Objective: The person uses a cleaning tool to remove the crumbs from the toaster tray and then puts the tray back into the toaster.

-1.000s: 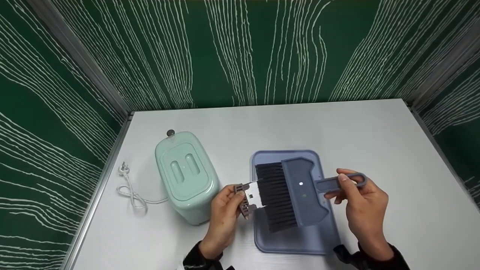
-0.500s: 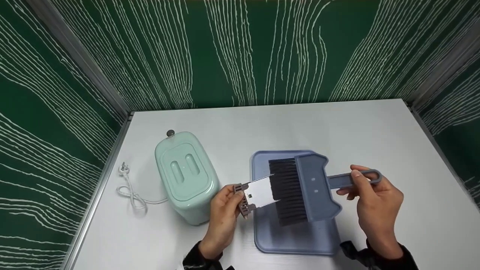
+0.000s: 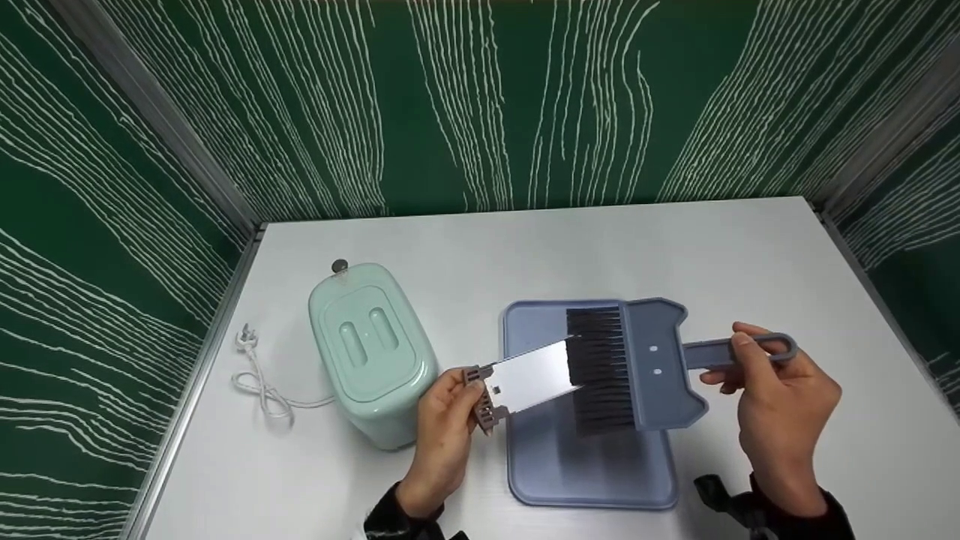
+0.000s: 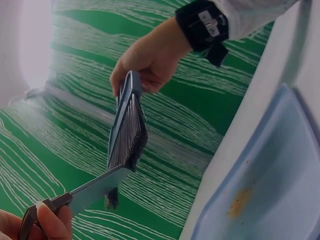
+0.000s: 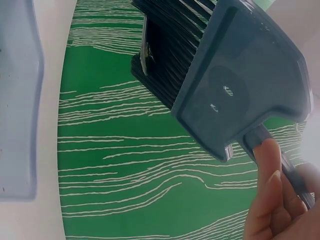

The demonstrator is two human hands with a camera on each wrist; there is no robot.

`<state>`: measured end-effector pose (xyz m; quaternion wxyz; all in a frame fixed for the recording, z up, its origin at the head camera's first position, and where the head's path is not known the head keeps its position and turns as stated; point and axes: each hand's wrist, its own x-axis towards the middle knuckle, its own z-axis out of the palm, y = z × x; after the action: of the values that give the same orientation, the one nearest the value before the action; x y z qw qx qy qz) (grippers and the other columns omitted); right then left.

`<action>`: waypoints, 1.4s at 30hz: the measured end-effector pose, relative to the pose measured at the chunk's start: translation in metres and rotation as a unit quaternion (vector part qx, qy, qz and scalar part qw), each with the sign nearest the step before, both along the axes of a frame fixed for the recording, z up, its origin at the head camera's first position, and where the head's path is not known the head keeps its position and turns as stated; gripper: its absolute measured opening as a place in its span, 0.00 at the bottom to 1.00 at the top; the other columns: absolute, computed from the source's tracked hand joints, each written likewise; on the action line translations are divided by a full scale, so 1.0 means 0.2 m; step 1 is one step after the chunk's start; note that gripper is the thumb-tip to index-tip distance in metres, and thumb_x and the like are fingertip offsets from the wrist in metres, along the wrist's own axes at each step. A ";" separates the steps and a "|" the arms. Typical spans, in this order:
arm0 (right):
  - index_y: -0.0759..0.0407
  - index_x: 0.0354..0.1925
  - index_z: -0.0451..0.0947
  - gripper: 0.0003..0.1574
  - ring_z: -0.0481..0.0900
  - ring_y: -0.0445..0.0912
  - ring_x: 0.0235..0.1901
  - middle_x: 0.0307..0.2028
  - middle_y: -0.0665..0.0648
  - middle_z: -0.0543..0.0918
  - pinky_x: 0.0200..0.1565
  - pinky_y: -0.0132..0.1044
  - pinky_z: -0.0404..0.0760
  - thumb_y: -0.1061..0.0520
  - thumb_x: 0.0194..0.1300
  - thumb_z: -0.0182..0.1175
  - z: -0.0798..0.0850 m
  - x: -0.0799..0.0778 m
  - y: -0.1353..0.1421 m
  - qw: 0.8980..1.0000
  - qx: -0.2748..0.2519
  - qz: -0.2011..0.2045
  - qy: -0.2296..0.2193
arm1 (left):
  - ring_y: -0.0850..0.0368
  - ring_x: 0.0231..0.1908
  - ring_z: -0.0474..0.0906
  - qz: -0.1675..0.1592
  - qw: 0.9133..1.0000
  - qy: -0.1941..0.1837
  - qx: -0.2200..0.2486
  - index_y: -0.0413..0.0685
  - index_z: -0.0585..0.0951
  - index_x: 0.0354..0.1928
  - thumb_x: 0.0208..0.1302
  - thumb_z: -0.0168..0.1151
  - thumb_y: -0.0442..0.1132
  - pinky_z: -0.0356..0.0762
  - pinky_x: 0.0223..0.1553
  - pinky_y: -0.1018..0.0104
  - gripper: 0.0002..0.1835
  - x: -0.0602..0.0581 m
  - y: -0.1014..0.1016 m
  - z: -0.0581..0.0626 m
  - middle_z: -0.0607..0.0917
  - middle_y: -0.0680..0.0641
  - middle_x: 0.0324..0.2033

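Note:
My left hand (image 3: 442, 431) pinches the brown slotted end of a shiny metal crumb tray (image 3: 531, 376), thumb on top. My right hand (image 3: 784, 409) grips the looped handle of a blue-grey hand brush (image 3: 660, 367). Its dark bristles (image 3: 600, 371) cover the crumb tray's far end; in the left wrist view the bristles (image 4: 131, 137) meet that end. Both things are held above a blue-grey rectangular tray (image 3: 592, 484). Yellowish crumbs (image 4: 241, 202) lie in that tray in the left wrist view. The right wrist view shows the brush's flat back (image 5: 240, 85).
A mint-green toaster (image 3: 375, 352) with a lid on top stands left of my left hand. Its white cord and plug (image 3: 259, 375) lie farther left on the white table (image 3: 465, 255). Green walls with white lines enclose the back and sides.
My right hand has drawn the brush to the right along the crumb tray, so more of its metal surface shows. The left hand has stayed almost still.

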<state>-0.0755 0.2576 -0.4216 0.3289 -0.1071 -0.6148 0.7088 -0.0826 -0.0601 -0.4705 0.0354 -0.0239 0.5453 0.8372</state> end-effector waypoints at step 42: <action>0.81 0.36 0.84 0.10 0.78 0.46 0.09 0.34 0.63 0.88 0.15 0.27 0.74 0.76 0.66 0.56 0.02 0.01 0.08 0.998 -0.014 -0.060 0.033 | 0.56 0.33 0.81 0.032 0.999 0.007 0.010 0.27 0.74 0.50 0.74 0.50 0.27 0.76 0.27 0.71 0.09 -0.01 0.00 -0.01 0.85 0.40 0.40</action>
<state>-0.0744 0.2737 -0.4169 0.3895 -0.1247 -0.5863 0.6993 -0.0839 -0.0599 -0.4718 0.0054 -0.0353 0.5362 0.8433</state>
